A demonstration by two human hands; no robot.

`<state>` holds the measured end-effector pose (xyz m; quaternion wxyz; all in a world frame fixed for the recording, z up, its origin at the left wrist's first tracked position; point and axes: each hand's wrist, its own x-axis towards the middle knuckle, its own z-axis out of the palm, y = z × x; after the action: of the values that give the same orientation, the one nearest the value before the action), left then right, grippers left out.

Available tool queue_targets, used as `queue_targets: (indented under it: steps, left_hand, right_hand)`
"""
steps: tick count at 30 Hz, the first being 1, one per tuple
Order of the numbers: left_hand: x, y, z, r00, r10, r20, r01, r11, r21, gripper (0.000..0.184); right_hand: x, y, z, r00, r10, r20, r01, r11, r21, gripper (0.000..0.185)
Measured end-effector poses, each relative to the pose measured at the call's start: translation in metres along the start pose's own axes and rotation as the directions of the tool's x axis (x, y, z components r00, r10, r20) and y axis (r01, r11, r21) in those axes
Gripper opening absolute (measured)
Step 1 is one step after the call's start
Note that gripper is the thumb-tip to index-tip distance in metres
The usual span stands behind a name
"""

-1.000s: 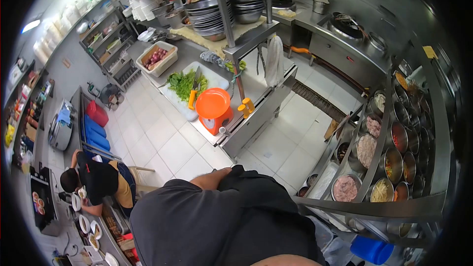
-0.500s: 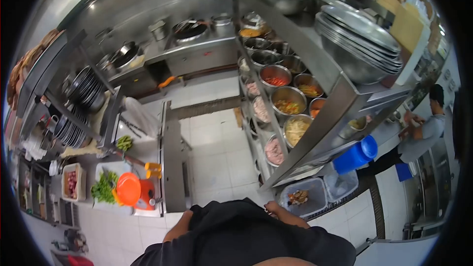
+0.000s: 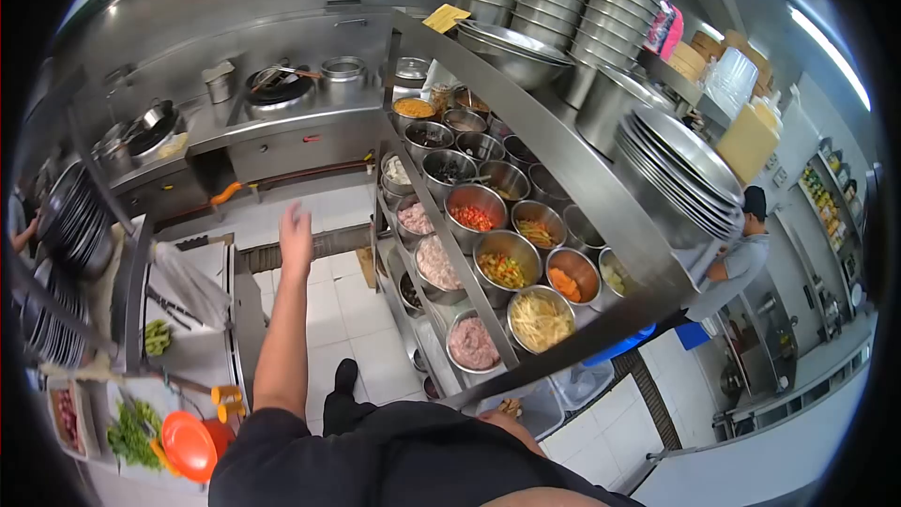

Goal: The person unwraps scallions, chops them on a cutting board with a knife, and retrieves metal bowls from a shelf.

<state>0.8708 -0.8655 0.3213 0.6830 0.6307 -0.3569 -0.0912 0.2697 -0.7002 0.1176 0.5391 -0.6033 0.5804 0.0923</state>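
Observation:
My left hand [image 3: 296, 237] is stretched forward over the aisle floor, its fingers apart and holding nothing. It is in mid-air, between the worktop on the left and the rack of ingredient bowls on the right. Of my right side only a bit of bare arm [image 3: 511, 429] shows beside my dark shirt; the fingers are hidden. Near that arm is a clear plastic bin [image 3: 540, 410] with food scraps. The steel bowls in the rack hold pale raw meat [image 3: 472, 344], shredded pale strips [image 3: 542, 320], chopped mixed peppers [image 3: 508, 261] and red pieces [image 3: 472, 216].
A wok station [image 3: 279, 84] lines the back wall. At left stand an orange bowl [image 3: 189, 446], leafy greens [image 3: 134, 434] and stacked dark plates [image 3: 70, 225]. Steel basins [image 3: 680, 178] are stacked on the upper shelf. A co-worker in a grey shirt [image 3: 743, 268] stands at right.
My left hand has gone from beside my body to reaching out ahead. My view has shifted forward and turned, so the bowl rack looks closer. My right hand has slipped out of sight.

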Motion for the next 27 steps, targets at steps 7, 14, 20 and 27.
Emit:
queue_targets:
  steps: [7,14,20,27]
  left_hand:
    - [0.137,0.122,0.091,0.948,0.234,0.218,-0.182,0.955,-0.234,0.032]
    - [0.239,0.194,0.143,0.827,0.535,0.174,-0.438,0.806,-0.398,0.028]
    - [0.308,0.27,0.227,0.578,0.811,0.091,-0.744,0.569,-0.35,0.028]
    - [0.383,0.352,0.336,0.481,0.363,0.798,-0.589,0.808,-0.012,0.081]
  right_hand:
    - [0.026,-0.033,0.053,0.987,0.15,-0.052,-0.151,0.989,-0.006,0.055]
    - [-0.086,-0.354,-0.032,0.998,0.009,-0.069,-0.015,0.997,-0.082,0.051]
    - [-0.147,-0.623,-0.136,0.589,-0.762,-0.268,0.546,0.62,-0.563,0.024]
    - [-0.142,-0.824,-0.291,0.091,-0.828,-0.553,-0.07,0.549,-0.833,0.038]
